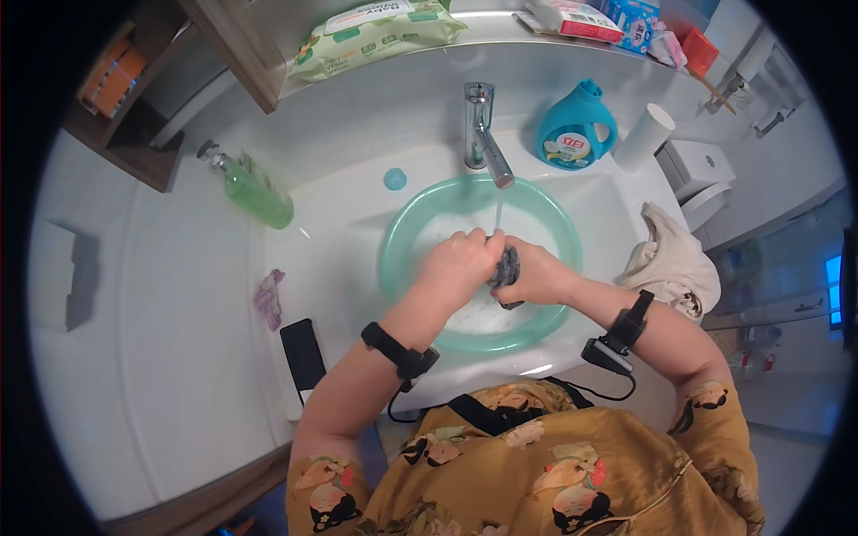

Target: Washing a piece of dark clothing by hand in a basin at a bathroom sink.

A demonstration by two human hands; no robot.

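Observation:
Both my hands are closed on a dark grey wet cloth (508,266), small and bunched up, whose exact kind I cannot make out. My left hand (458,265) grips its left side with the knuckles up. From the right, my right hand (539,275) wraps round it, fingers partly hidden. They are over a pale green plastic basin (391,259) that sits in the white sink and holds sudsy water (478,320). Just above my hands, a thin stream of water (499,213) runs from the chrome faucet (487,134).
Behind the sink stand a blue detergent bottle (572,134), a white cylinder (645,136) and a blue cap (395,179). A green pump bottle (255,195), a purple cloth (268,299) and a black phone (303,357) are at left. Cream fabric (675,259) lies right. A shelf holds wipes (375,40).

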